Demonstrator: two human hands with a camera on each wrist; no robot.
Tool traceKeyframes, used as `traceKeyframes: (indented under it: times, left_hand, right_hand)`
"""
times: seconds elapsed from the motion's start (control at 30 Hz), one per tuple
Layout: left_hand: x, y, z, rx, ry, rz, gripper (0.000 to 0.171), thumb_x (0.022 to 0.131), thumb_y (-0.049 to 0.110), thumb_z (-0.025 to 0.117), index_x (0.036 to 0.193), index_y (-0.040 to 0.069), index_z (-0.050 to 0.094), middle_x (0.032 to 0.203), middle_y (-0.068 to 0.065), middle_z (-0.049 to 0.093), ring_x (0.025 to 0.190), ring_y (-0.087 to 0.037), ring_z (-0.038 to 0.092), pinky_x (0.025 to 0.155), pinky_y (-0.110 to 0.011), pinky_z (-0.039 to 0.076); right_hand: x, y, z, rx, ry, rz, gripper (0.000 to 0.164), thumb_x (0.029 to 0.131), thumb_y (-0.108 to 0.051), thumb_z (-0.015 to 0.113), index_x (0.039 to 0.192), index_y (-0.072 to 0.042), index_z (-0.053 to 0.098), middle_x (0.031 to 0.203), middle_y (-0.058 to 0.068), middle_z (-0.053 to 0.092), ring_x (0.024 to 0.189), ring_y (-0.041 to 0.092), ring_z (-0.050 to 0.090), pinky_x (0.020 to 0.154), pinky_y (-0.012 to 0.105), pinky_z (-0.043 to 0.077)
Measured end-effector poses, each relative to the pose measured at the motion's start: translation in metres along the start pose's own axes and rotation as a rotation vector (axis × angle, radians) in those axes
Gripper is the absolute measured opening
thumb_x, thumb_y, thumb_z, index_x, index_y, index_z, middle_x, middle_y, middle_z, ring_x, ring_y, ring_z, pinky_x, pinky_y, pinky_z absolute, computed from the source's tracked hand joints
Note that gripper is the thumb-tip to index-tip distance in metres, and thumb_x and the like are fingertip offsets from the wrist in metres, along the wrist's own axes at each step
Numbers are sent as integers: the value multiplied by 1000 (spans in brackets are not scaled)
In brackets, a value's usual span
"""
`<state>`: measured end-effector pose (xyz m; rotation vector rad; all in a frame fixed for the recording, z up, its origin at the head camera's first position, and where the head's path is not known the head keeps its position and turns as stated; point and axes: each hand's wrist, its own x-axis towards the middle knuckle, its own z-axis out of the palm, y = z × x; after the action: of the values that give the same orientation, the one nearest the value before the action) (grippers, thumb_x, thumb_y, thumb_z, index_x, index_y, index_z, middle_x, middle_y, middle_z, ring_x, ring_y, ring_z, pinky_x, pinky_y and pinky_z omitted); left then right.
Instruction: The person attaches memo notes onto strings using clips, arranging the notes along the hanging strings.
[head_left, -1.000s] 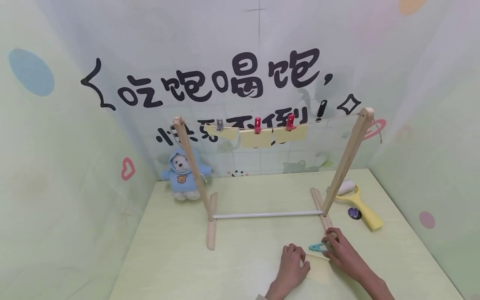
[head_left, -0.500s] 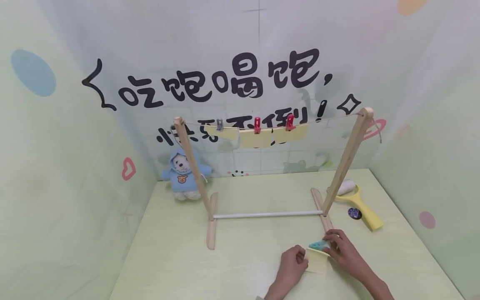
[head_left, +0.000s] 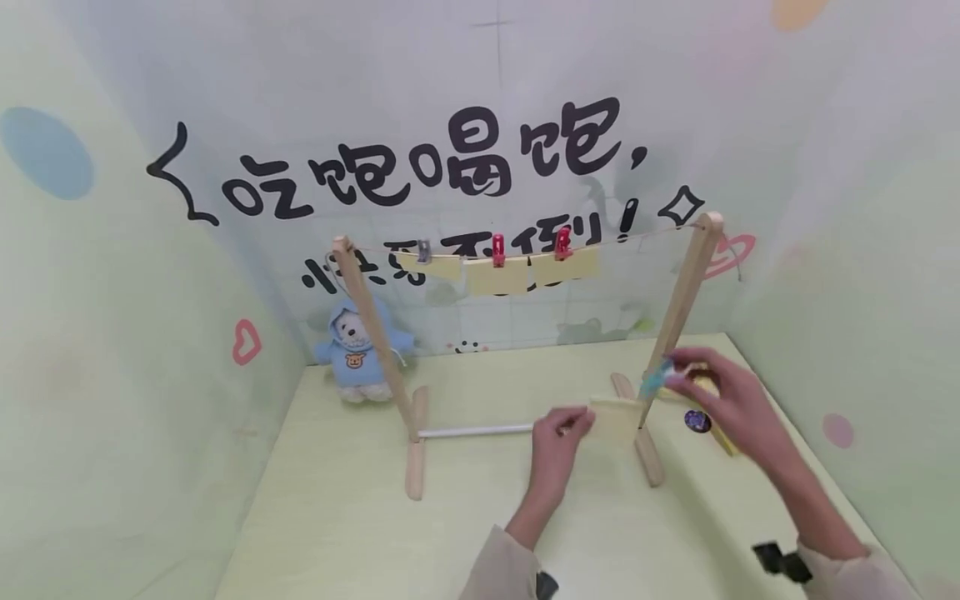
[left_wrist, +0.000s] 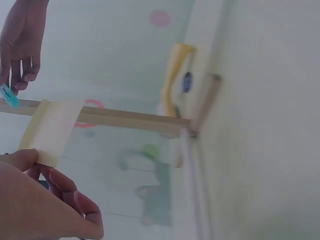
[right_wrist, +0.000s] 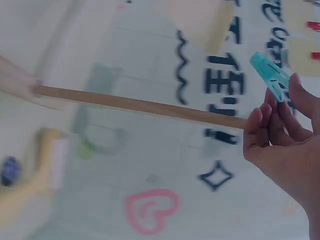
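Observation:
My left hand pinches a pale yellow paper sheet by its left edge, raised above the table. In the left wrist view the thumb and fingers grip one corner of it, and the sheet has a folded-looking strip along one edge. Just to the right, my right hand holds a turquoise clothespin between thumb and fingers, apart from the paper. Beyond both hands, a string between two wooden posts carries yellow sheets, held by a grey clip and two red clips.
The posts stand on wooden feet joined by a white rod. At the back left sits a plush bear in blue. A yellow lint roller, partly hidden by my right hand, and a dark round piece lie right.
Both hands have risen from the table toward the rack, the left carrying the paper sheet and the right the clothespin. The clothespin has moved away from the sheet's top edge. The view has shifted slightly.

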<state>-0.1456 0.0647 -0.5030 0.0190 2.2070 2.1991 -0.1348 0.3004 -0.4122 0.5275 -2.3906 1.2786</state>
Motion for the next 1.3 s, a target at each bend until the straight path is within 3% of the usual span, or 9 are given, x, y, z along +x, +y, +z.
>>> traceKeyframes:
  times: [0.13,0.23,0.33,0.4,0.57,0.9,1.07,1.23,1.3]
  left_hand:
    - [26,63,-6,-54,-11,103,25,103,23,79,118,3,82,97,-3,76,86,-2,61,79,-20,51]
    - [39,100,-8,-113,-40,145,26,104,23,78,121,3,82,107,-8,81,90,-3,66,86,-24,58]
    - [49,124,-8,-163,-54,145,26,105,22,77,123,4,82,110,-6,83,91,-3,66,90,-26,59]
    - [54,135,-7,-201,-51,143,26,106,20,76,123,2,82,99,-2,79,86,-4,62,84,-23,57]
    - [66,151,-4,-299,-45,147,23,106,14,74,117,-5,81,78,4,59,74,-7,52,67,-19,44]
    - [77,174,8,-360,-80,171,22,106,10,74,112,-10,79,66,4,60,64,-6,52,62,-17,42]
    - [76,176,13,-400,-55,167,21,105,10,74,112,-9,80,64,4,61,63,-7,52,61,-18,42]
    - [75,177,17,-424,-44,178,21,106,9,74,114,-8,80,64,4,62,63,-6,53,62,-18,43]
    - [75,178,18,-431,-41,182,21,106,9,74,114,-8,80,64,4,63,63,-6,54,62,-18,43]
  right_hand:
    - [58,-57,-28,-50,-11,-289,32,100,-14,80,124,5,73,127,-18,69,114,1,63,103,10,46]
    - [91,-89,-42,-94,-18,-401,41,99,-29,78,120,6,76,135,-16,62,125,3,58,106,12,44]
    - [115,-111,-51,-158,-10,-407,23,95,-5,84,114,6,77,135,-18,53,129,1,51,104,13,42]
    - [127,-119,-54,-199,-7,-391,32,83,16,86,112,5,78,133,-19,50,128,-1,48,95,14,42]
    - [151,-123,-60,-238,-10,-384,34,78,21,86,107,4,79,129,-20,47,126,-2,44,88,16,40]
    - [177,-126,-73,-262,38,-316,24,83,16,87,102,5,79,121,-29,44,128,-6,40,92,17,34]
    - [185,-127,-68,-292,27,-299,20,84,12,88,101,4,81,120,-14,49,128,-3,41,93,18,33]
    - [187,-129,-68,-319,5,-287,18,86,11,87,101,5,81,122,9,54,133,17,49,88,16,34]
    - [187,-130,-69,-319,-4,-295,17,86,12,87,101,6,80,124,14,55,134,26,50,94,19,36]
